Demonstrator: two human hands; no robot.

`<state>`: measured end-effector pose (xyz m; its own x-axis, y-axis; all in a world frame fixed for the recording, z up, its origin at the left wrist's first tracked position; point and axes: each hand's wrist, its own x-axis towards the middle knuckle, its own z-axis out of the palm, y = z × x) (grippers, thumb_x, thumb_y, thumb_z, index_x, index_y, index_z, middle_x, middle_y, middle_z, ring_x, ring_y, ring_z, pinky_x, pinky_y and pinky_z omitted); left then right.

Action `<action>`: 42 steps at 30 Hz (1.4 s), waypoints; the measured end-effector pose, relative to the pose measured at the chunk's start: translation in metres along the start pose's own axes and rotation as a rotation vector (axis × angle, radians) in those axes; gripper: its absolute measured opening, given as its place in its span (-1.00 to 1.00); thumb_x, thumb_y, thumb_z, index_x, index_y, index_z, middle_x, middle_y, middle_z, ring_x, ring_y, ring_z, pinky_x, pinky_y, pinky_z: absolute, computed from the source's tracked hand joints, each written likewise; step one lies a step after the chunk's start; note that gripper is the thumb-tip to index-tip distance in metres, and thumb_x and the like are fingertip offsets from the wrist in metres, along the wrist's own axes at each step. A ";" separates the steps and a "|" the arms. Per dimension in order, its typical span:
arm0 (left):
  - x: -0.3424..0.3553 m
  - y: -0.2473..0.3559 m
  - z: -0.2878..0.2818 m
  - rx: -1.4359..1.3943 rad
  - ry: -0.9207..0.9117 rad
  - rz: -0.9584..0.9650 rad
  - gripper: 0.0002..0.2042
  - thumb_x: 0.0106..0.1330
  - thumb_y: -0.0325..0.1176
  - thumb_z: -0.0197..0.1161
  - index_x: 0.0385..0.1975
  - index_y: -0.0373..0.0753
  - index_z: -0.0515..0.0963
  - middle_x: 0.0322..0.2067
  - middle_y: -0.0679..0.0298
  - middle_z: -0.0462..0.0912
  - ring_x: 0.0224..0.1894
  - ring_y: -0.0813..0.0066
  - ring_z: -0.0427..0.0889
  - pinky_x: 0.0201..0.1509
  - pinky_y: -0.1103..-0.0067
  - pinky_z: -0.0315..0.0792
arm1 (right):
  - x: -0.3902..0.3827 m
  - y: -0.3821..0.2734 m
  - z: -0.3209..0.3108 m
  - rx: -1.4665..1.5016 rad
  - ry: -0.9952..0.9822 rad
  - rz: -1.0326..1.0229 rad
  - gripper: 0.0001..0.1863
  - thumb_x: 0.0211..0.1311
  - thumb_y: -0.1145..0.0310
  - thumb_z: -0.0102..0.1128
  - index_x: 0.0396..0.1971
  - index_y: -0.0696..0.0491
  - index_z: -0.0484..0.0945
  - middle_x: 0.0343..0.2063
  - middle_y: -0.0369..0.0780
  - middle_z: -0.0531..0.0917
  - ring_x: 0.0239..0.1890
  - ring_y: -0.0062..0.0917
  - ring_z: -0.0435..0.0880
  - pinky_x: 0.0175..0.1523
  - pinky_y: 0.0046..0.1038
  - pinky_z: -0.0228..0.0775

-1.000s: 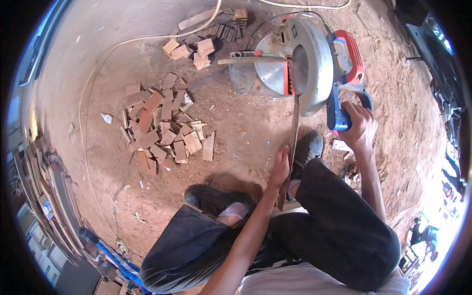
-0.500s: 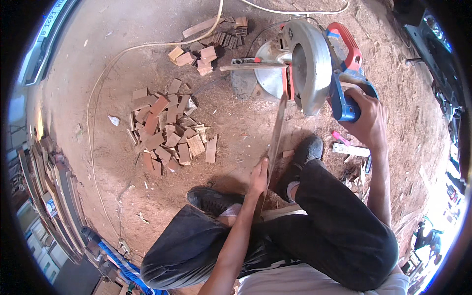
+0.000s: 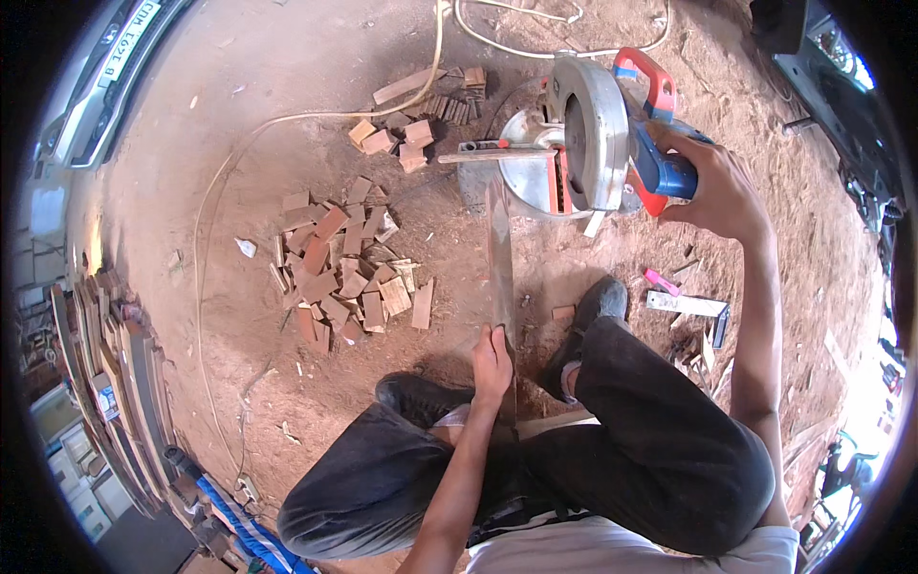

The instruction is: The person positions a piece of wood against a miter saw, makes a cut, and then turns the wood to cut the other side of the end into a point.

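Observation:
My left hand [image 3: 492, 364] is closed round a long, narrow wooden strip [image 3: 500, 258]. The strip points away from me, its far end by the front left of the miter saw's round silver table [image 3: 524, 177]. With my right hand [image 3: 724, 191] I grip the blue handle of the miter saw [image 3: 598, 134]. Its silver guard hides most of the blade and stands just right of the red slot insert [image 3: 559, 182]. Across the saw's fence lies another strip of wood [image 3: 497, 155]. A small pale offcut [image 3: 595, 223] shows under the front of the saw head.
Left of the saw lies a heap of cut wood blocks [image 3: 349, 268], with a smaller group [image 3: 411, 139] beyond it. A yellowish hose [image 3: 215, 182] curves across the dirt floor. A square [image 3: 686, 304] and a pink object [image 3: 662, 281] lie near my right shoe [image 3: 601, 301].
The wooden strip's far end has swung left, away from the saw's slot, with my left hand still on it. The pale offcut has come into view under the saw head.

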<state>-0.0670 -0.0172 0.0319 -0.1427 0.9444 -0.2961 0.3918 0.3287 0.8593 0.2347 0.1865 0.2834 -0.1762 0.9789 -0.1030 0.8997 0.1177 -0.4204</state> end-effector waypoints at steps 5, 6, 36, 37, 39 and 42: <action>-0.011 0.006 -0.016 0.014 0.102 0.137 -0.72 0.56 -0.29 0.00 -0.29 -0.42 0.45 -0.60 -0.07 0.48 -0.57 0.08 0.54 -0.45 0.28 0.36 | 0.013 0.014 -0.013 -0.056 -0.061 0.030 -0.17 -0.23 0.56 0.52 0.24 0.03 0.52 0.02 -0.08 0.72 0.09 -0.25 0.71 0.23 -0.28 0.53; -0.012 0.008 -0.015 0.003 0.106 0.144 -0.72 0.56 -0.29 0.00 -0.29 -0.42 0.45 -0.60 -0.07 0.48 -0.57 0.08 0.54 -0.45 0.28 0.36 | 0.015 0.019 -0.018 -0.046 -0.079 0.014 -0.19 -0.19 0.57 0.48 0.24 0.02 0.52 0.02 -0.08 0.72 0.07 -0.25 0.71 0.21 -0.28 0.54; -0.022 0.036 -0.046 -0.408 0.225 0.282 -0.67 0.58 -0.20 -0.01 -0.34 -0.35 0.45 -0.64 0.11 0.38 -0.61 0.32 0.43 -0.50 0.36 0.28 | 0.046 0.022 -0.048 -0.256 -0.268 -0.097 -0.18 -0.24 0.40 0.56 0.22 0.04 0.52 -0.06 0.01 0.70 0.01 -0.11 0.68 0.16 -0.21 0.47; -0.024 0.043 -0.049 -0.446 0.183 0.288 -0.65 0.60 -0.17 -0.04 -0.32 -0.35 0.45 -0.60 0.16 0.42 -0.57 0.35 0.43 -0.49 0.38 0.29 | 0.042 0.025 -0.044 -0.189 -0.217 -0.076 -0.29 -0.19 0.44 0.53 0.13 0.09 0.56 -0.07 0.01 0.71 0.00 -0.11 0.68 0.15 -0.22 0.48; -0.024 0.045 -0.045 -0.495 0.138 0.288 -0.63 0.61 -0.14 -0.07 -0.29 -0.36 0.45 -0.55 0.21 0.46 -0.53 0.38 0.43 -0.47 0.40 0.30 | 0.038 0.026 -0.038 -0.189 -0.146 -0.087 -0.31 -0.16 0.46 0.52 0.13 0.11 0.55 -0.08 0.01 0.69 0.00 -0.09 0.67 0.17 -0.23 0.47; -0.027 0.035 -0.047 -0.659 -0.019 0.155 -0.53 0.61 0.04 -0.10 -0.33 -0.29 0.42 -0.53 0.30 0.43 -0.53 0.45 0.41 -0.48 0.49 0.31 | 0.033 0.005 -0.033 -0.229 -0.110 -0.090 -0.29 -0.11 0.47 0.50 0.17 0.10 0.50 -0.04 -0.01 0.64 0.04 -0.08 0.61 0.21 -0.23 0.43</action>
<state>-0.0919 -0.0315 0.0891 -0.1112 0.9823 -0.1509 -0.2303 0.1222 0.9654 0.2469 0.2248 0.3075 -0.2911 0.9402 -0.1768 0.9431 0.2509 -0.2183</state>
